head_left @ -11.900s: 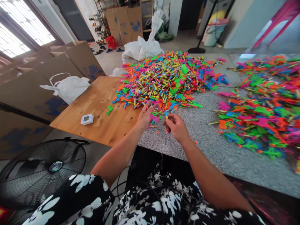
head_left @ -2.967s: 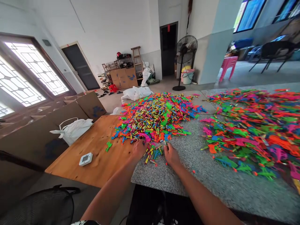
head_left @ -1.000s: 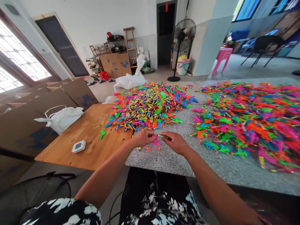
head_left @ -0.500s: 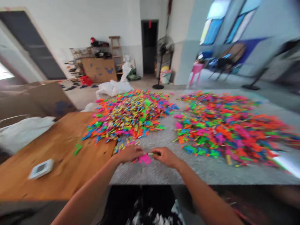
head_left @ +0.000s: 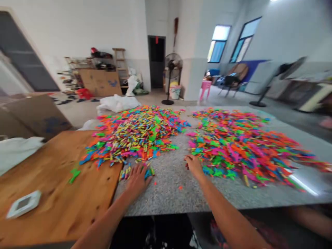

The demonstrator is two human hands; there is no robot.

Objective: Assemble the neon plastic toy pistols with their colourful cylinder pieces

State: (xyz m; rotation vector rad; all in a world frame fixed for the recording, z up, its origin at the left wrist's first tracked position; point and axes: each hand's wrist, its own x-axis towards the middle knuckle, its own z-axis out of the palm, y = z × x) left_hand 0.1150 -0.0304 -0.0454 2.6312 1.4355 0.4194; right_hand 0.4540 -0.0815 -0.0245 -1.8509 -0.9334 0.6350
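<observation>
Head view: left hand (head_left: 137, 180) spreads wide over small pieces (head_left: 126, 173) at seven o'clock; right hand (head_left: 192, 163), five o'clock, is curled beside a colourful heap (head_left: 233, 147), contents unclear.

Before you, a speckled grey tabletop (head_left: 168, 199) carries a heap (head_left: 140, 131) of bright plastic pieces near twelve o'clock; a small cluster (head_left: 126, 173) at eleven; a broad spread (head_left: 241, 148) toward two; orange bits (head_left: 181, 187) closer at twelve; the wooden board (head_left: 90, 197) at ten bears the heap's edge, a green piece (head_left: 74, 175) and a white device (head_left: 24, 204).
</observation>
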